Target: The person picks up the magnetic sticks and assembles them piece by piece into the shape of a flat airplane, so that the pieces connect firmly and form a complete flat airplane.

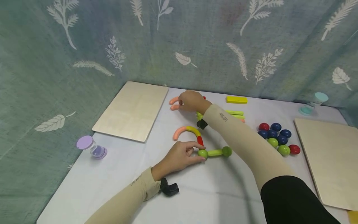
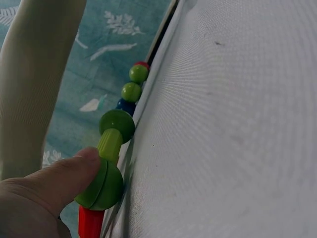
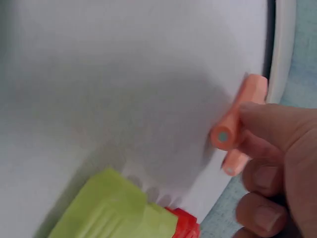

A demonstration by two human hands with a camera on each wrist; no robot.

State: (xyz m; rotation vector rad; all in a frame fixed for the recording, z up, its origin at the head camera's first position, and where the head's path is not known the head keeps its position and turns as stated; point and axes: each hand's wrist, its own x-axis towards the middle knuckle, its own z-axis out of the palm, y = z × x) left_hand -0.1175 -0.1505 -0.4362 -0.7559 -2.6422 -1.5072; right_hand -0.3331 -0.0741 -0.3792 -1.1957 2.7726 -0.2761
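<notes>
My left hand (image 1: 179, 157) pinches a green ball (image 1: 203, 154) between thumb and fingers. From that ball a light green straight rod (image 1: 215, 152) runs to a second green ball (image 1: 227, 151). A red curved rod (image 1: 200, 141) also meets the held ball, in line with a yellow curved rod (image 1: 193, 130) and an orange curved rod (image 1: 179, 133), making an arc. Farther back, my right hand (image 1: 193, 101) pinches another orange rod (image 3: 227, 132), low over the table. One more orange rod (image 3: 235, 162) lies just beyond it, partly hidden by the fingers.
Several light green rods (image 1: 235, 112) lie behind the right forearm, near a yellow block (image 1: 236, 100). Red, blue and green balls (image 1: 272, 134) cluster at right. Wooden boards (image 1: 134, 109) (image 1: 330, 161) flank the work; a purple sand timer (image 1: 93, 147) and a teal one (image 1: 313, 104) stand outside.
</notes>
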